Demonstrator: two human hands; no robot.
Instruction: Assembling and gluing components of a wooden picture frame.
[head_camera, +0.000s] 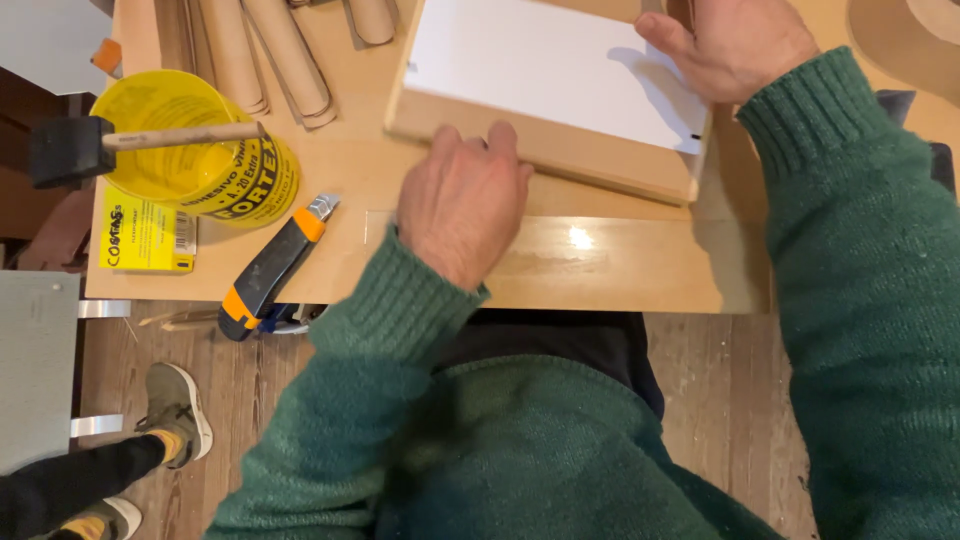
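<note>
Fingers of the left hand (462, 200) curl loosely against the near edge of a flat wooden board (560, 150) faced with white sheet, upper centre, while the right hand (728, 45) presses flat on its far corner.

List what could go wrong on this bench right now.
1. The yellow tub has a foam brush lying across its rim; a knock might tip either.
2. The utility knife overhangs the table edge and could fall.
3. The left hand presses the board, which may slide on the glossy strip.
</note>
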